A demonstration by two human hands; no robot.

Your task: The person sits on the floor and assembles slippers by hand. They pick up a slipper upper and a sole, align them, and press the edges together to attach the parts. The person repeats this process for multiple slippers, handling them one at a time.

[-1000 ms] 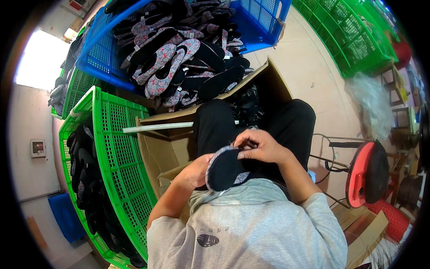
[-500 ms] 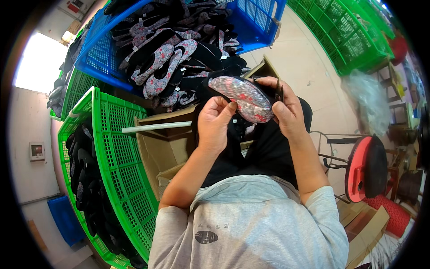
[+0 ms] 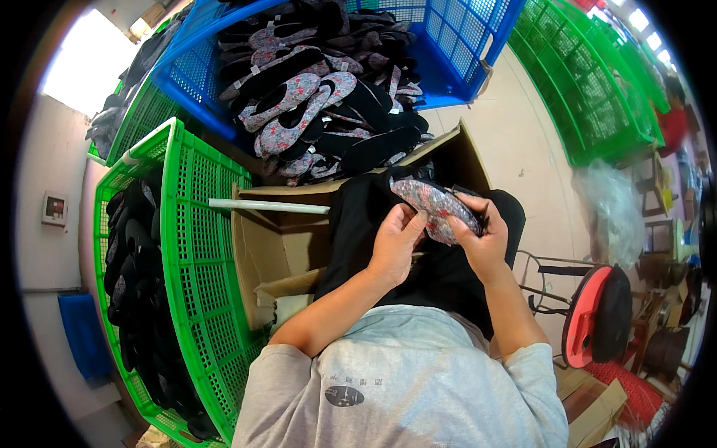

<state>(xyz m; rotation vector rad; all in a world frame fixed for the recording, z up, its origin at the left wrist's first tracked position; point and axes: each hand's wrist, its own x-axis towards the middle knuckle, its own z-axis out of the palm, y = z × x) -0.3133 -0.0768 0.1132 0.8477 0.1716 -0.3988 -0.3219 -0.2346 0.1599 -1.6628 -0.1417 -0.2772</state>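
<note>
Above my lap I hold a slipper (image 3: 428,200) with a grey-and-red floral upper and a dark edge. My left hand (image 3: 397,243) pinches its near edge between thumb and fingers. On the other end, my right hand (image 3: 484,237) is closed, thumb on the floral cloth and fingers behind it. Something dark shows by the right fingers; I cannot make out whether it is a tool or part of the slipper. Beyond my hands, many similar floral slippers (image 3: 299,101) with black soles lie heaped in a tilted blue crate (image 3: 179,82).
To my left stands a green crate (image 3: 198,261) of dark slippers. An open cardboard box (image 3: 287,246) sits by my knees, with a pale bar (image 3: 269,205) across it. At right are a stool with a red-and-black seat (image 3: 590,313), a clear plastic bag (image 3: 612,209) and stacked green crates (image 3: 582,82).
Both hands and the slipper have come nearer my body and slightly right in view, and the slipper is turned. The dark snips seen at my right hand earlier no longer show clearly.
</note>
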